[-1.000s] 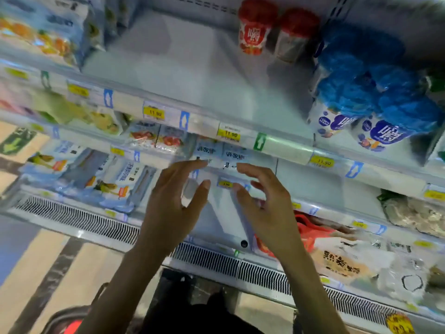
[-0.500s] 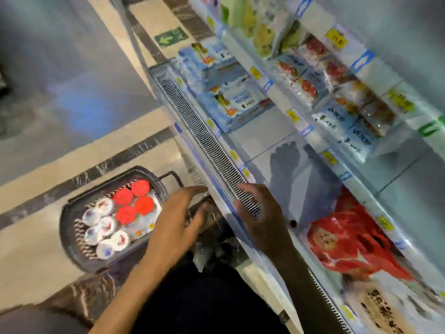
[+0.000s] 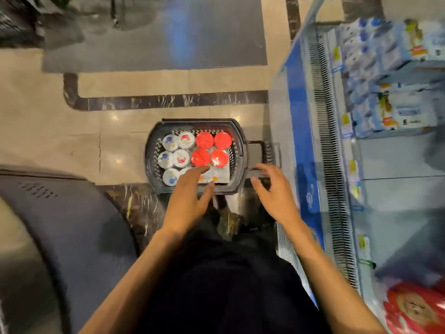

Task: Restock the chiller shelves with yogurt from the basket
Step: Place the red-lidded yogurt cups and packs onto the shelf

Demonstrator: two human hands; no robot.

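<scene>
four red-lid yogurt cups and white-lid cups sit in the basket on the floor (words too blurry to read). left hand and right hand hover by it, fingers spread, holding nothing.

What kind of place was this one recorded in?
Probably a supermarket aisle: an open chiller with yellow price tags along its edges, stacked packs inside, and a basket of yogurt pots on the tiled floor.

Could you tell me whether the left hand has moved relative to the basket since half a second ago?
Yes. The left hand has come from beside the basket to over its near edge, fingertips by the red-lidded cups.
</scene>
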